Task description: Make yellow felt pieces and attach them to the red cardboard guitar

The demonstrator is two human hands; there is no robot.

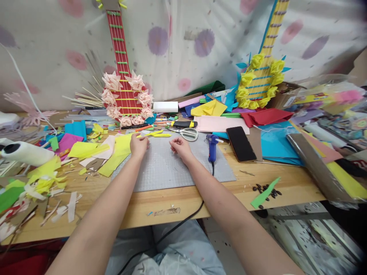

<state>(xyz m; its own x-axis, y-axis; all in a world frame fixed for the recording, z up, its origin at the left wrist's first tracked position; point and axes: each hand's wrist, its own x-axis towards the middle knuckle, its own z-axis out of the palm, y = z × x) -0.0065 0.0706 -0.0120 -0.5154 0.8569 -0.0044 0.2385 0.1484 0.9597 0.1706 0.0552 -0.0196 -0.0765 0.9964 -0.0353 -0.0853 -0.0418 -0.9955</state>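
Note:
My left hand point(139, 146) is above the left part of the grey cutting mat point(166, 173), its fingers curled together. Yellow paper point(116, 154) lies beside it, and thin yellow strips point(158, 133) rest just past its fingertips. Across the mat, my right hand point(181, 149) has its thumb and fingers pinched. Anything held in either hand is too small or hidden to make out. Scissors with pale handles point(189, 133) lie just behind the right hand. To its right, a blue glue gun point(212, 148) rests on the mat.
Behind stand a red paper guitar point(120, 57) with pink flowers and a yellow one point(259, 82) with yellow flowers. A phone point(241, 143) and blue sheets point(278, 143) lie rightward. Paper scraps point(46, 175) cover the left. Dark seeds point(273, 192) sit near the front edge.

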